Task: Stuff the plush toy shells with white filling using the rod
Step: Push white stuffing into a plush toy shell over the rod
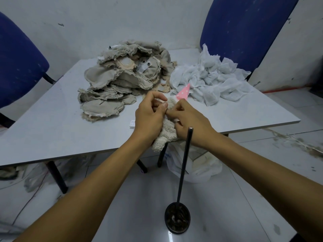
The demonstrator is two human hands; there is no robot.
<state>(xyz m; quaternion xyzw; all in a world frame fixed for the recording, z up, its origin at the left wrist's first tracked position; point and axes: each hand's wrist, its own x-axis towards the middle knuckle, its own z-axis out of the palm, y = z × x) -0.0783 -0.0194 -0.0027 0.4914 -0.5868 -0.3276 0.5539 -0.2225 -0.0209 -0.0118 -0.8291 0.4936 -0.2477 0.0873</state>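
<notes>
A cream plush toy shell (167, 132) with a pink dotted ear (183, 93) hangs between my hands above the table's front edge. My left hand (150, 114) grips its left side, thumb and fingers curled at the top. My right hand (190, 119) pinches the fabric from the right. A dark metal rod (185, 163) stands upright on a round black base (177, 218) on the floor just below my right wrist; neither hand touches it. White filling bags (213, 79) lie heaped at the table's back right.
A pile of grey-beige unstuffed shells (122, 79) covers the back middle of the grey table (52, 130). Blue chairs stand at the left (19, 63) and back right (244, 28). A white plastic bag (197, 168) sits on the floor under the table.
</notes>
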